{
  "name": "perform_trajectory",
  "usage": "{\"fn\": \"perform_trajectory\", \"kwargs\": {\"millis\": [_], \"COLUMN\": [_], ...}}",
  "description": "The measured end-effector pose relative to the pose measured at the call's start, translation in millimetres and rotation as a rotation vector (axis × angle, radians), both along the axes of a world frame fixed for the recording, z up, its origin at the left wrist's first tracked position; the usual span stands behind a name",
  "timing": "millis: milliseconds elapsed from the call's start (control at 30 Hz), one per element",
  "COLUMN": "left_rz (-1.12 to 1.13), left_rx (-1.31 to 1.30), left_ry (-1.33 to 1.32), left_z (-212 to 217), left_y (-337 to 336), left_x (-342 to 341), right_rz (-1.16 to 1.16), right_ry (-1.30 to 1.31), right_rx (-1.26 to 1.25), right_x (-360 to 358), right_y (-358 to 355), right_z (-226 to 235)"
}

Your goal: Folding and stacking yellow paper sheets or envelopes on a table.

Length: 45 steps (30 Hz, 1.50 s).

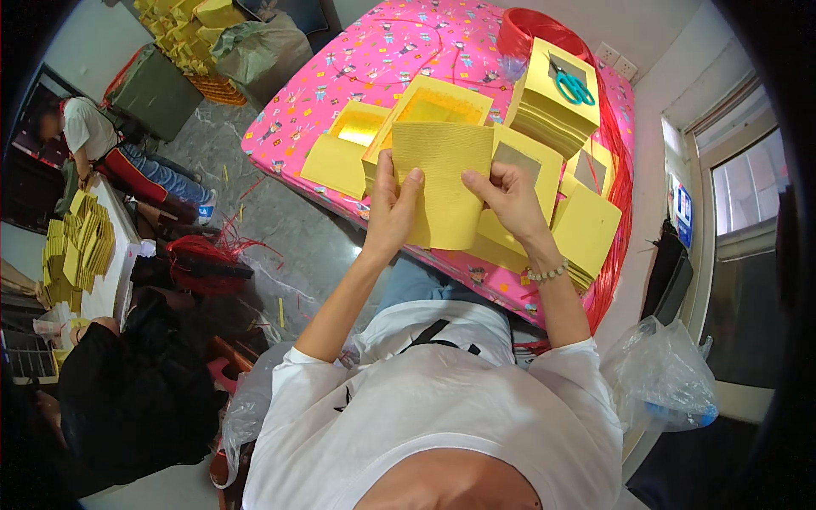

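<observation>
My left hand (393, 208) and my right hand (512, 194) grip a yellow paper sheaf (444, 183) by its two sides, thumbs on the near face. It is held upright above the front edge of a pink patterned cover (310, 93). Just behind it lies a yellow paper stack (442, 104) with an orange-printed panel. To its left is a paper stack (333, 166) with a shiny gold panel. On the right are paper stacks with grey squares, one (520, 153) partly behind my right hand. Teal-handled scissors (575, 87) rest on the tallest stack (551, 115).
A red ribbon coil (544, 32) sits at the back, with red strands (619, 204) trailing down the right side. At left, a person (92, 132) stands by a white table (124, 246) bearing yellow bundles (78, 251). Red strands (208, 259) tangle nearby. A clear plastic bag (667, 374) hangs at right.
</observation>
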<state>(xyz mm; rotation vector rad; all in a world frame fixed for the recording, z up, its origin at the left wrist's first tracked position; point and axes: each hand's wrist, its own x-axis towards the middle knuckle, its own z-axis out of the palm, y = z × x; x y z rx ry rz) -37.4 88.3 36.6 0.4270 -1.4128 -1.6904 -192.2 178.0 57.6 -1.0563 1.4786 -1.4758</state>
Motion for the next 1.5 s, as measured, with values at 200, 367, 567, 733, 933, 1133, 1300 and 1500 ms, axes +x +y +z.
{"fn": "perform_trajectory", "kwargs": {"millis": [200,367,567,733,933,1133,1300,1500], "left_rz": [0.015,0.052,0.131,0.226,0.360,0.183,0.145,0.060], "left_rx": [0.038,0.020,-0.021,-0.021,-0.044,0.064,0.048,-0.015], "left_ry": [-0.019,-0.012,-0.027,-0.041,-0.009,-0.022,-0.022,-0.108], "left_z": [-5,-7,-5,-6,-9,-20,-24,-14], "left_y": [-6,-9,-13,-11,-11,8,13,-13], "left_x": [8,11,16,18,24,27,25,28], "right_rz": [0.049,0.087,0.131,0.127,0.170,0.012,0.036,0.013], "right_ry": [0.025,-0.002,0.012,-0.065,-0.014,-0.174,-0.030,-0.122], "right_rx": [0.098,0.124,0.169,0.066,0.172,-0.025,0.054,0.009], "right_x": [5,11,20,25,23,18,14,27], "right_y": [1,2,4,0,6,-10,-13,-8], "right_z": [-7,-9,-12,-20,-31,-11,-19,-21]}}
